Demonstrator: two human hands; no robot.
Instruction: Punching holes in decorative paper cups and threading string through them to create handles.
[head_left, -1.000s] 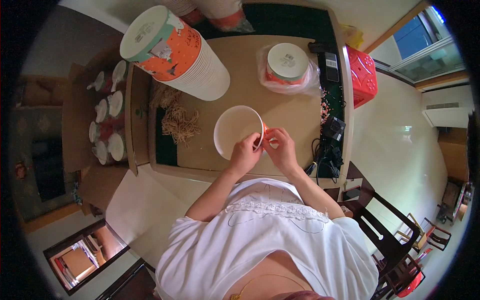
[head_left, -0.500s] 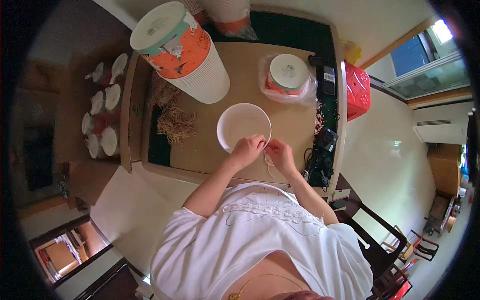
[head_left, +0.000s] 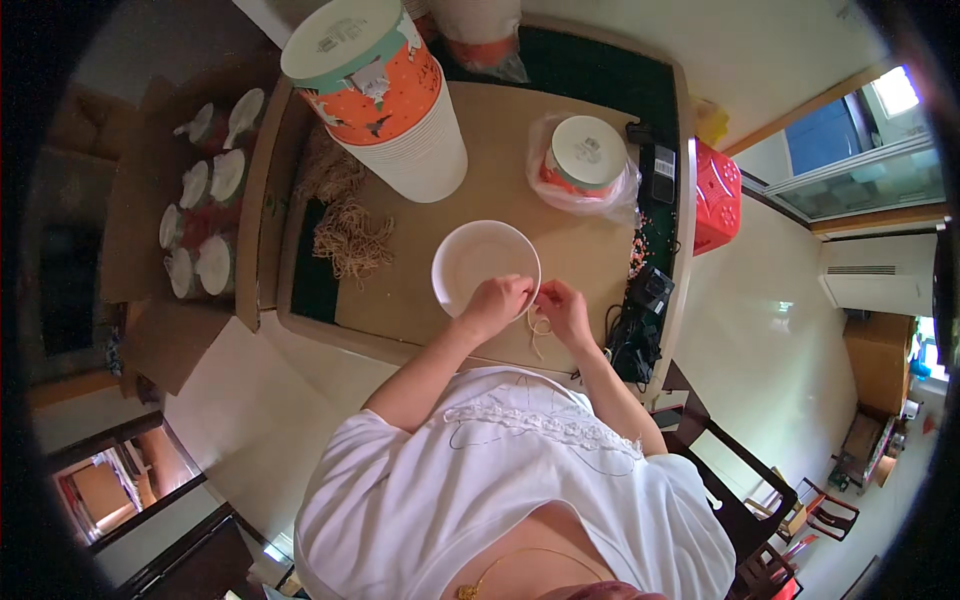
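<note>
The right hand [head_left: 567, 312] has its thumb and fingertips pinched together on a thin cord [head_left: 541, 344], which loops and hangs toward the near side. The left hand [head_left: 499, 305] is just beside it, its fingers bunched over the near right rim of a white tub [head_left: 480, 258]; whether they clamp the rim or the cord cannot be told. The tub stands mouth up on a tan board [head_left: 490, 110]. To its left lies a tangled cord bundle [head_left: 352, 242]; beyond that stands a tall stack of nested tubs [head_left: 418, 150], base up. At far right is a bagged tub [head_left: 588, 152], base up. Black electrical items [head_left: 651, 290] occupy the right edge. Outside the table are a red stool [head_left: 718, 195] and, at left, a cardboard box [head_left: 268, 205].
</note>
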